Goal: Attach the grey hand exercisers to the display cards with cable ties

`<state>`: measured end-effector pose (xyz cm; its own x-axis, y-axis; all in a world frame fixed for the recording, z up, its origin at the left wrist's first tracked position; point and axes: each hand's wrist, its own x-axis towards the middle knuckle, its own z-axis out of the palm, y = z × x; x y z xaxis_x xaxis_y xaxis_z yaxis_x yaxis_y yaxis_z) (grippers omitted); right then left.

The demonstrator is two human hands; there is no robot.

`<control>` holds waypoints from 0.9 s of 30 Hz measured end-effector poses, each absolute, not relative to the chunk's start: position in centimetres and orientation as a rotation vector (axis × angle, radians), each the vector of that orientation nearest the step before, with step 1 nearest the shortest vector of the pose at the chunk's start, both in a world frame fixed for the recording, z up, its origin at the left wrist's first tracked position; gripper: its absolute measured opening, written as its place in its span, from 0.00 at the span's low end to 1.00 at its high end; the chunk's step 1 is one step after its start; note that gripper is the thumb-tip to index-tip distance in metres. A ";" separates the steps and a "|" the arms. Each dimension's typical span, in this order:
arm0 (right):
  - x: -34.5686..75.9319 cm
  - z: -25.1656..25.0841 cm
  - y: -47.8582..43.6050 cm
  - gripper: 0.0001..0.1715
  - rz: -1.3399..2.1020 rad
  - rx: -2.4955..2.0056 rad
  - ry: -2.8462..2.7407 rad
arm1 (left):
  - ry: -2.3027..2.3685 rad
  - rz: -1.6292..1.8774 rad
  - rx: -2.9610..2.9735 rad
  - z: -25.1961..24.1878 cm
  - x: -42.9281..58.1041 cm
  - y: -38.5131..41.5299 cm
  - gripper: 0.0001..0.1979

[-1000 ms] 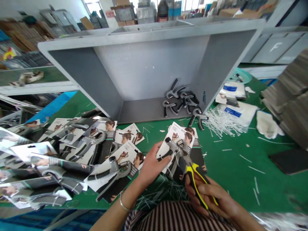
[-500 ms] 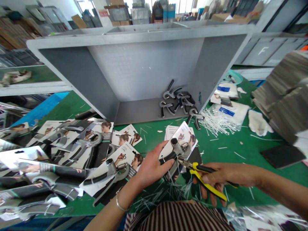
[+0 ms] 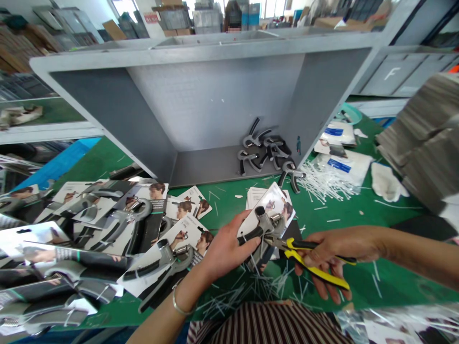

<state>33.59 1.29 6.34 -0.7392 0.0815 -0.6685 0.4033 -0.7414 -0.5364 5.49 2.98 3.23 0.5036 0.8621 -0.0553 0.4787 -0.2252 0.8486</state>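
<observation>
Grip exerciser [image 3: 263,222] in L fingers [image 3: 244,234], R fingers [image 3: 324,282] round yellow pliers [image 3: 308,260] at its edge.

The pliers [image 3: 317,270] have a bare steel head and glossy yellow-and-black plastic handles. The hand gripper [image 3: 263,224] combines dull metal with a matt black grip. The cards [image 3: 272,203] are glossy paper, the desk [image 3: 401,286] smooth matt green, and the ties [image 3: 324,184] thin white plastic. The bangle [image 3: 178,305] is polished metal, the shirt [image 3: 265,325] striped cloth, and the bin [image 3: 215,105] matt grey.
</observation>
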 end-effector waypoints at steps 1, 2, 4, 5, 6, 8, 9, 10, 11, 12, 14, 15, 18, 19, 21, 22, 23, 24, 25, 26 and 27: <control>33.5 6.4 1.3 0.19 -2.568 1.047 1.028 | 1.110 0.549 1.868 3.2 5.5 3.0 0.29; 33.5 6.5 1.4 0.19 -2.572 1.058 1.023 | 1.105 0.544 1.868 3.2 5.5 3.1 0.29; 33.3 6.6 1.6 0.19 -2.579 1.073 1.014 | 1.096 0.524 1.878 3.3 5.5 3.2 0.29; 33.2 6.6 1.7 0.20 -2.574 1.081 1.014 | 1.095 0.513 1.883 3.3 5.5 3.2 0.29; 33.2 6.6 1.8 0.20 -2.560 1.091 1.022 | 1.098 0.506 1.887 3.3 5.5 3.2 0.29; 33.1 6.3 1.7 0.20 -2.535 1.142 1.072 | 1.117 0.517 1.880 3.3 5.6 3.2 0.30; 33.1 6.0 1.4 0.20 -2.541 1.180 1.099 | 1.128 0.528 1.867 3.3 5.6 3.2 0.29; 33.1 5.7 1.1 0.19 -2.565 1.218 1.114 | 1.140 0.540 1.849 3.2 5.5 3.1 0.29; 33.0 5.3 0.7 0.18 -2.605 1.252 1.116 | 1.154 0.549 1.828 3.1 5.5 3.1 0.29; 32.9 5.0 0.3 0.18 -2.650 1.281 1.107 | 1.169 0.555 1.807 3.0 5.5 3.1 0.29; 32.5 4.4 -0.6 0.17 -2.716 1.330 1.093 | 1.187 0.563 1.771 2.8 5.4 3.1 0.28; 32.4 4.3 -1.0 0.18 -2.727 1.348 1.106 | 1.191 0.569 1.756 2.7 5.4 3.1 0.28; 32.1 4.5 -1.6 0.19 -2.705 1.350 1.159 | 1.205 0.581 1.736 2.4 5.4 3.1 0.27; 32.1 4.8 -1.7 0.20 -2.699 1.329 1.156 | 1.208 0.584 1.738 2.4 5.4 3.0 0.27; 32.3 5.5 -1.5 0.21 -2.697 1.266 1.117 | 1.215 0.588 1.751 2.4 5.5 3.0 0.27; 32.5 5.8 -1.2 0.21 -2.699 1.232 1.089 | 1.218 0.586 1.759 2.5 5.6 3.0 0.27; 32.8 6.2 -1.0 0.21 -2.700 1.199 1.066 | 1.218 0.580 1.770 2.6 5.6 2.9 0.27; 33.0 6.4 -0.6 0.20 -2.695 1.169 1.046 | 1.216 0.571 1.784 2.8 5.7 2.9 0.27; 33.3 6.6 -0.3 0.20 -2.683 1.143 1.027 | 1.212 0.560 1.803 3.0 5.8 2.8 0.27; 33.5 6.8 0.2 0.20 -2.664 1.121 1.008 | 1.203 0.548 1.827 3.2 5.8 2.8 0.28; 33.7 6.9 0.7 0.19 -2.634 1.097 0.989 | 1.189 0.532 1.853 3.4 5.9 2.8 0.28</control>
<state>33.73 0.65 6.87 -0.7296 0.1312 -0.6712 0.3430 -0.7788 -0.5251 5.86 2.76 3.37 0.4578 0.8847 -0.0882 0.5238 -0.1882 0.8308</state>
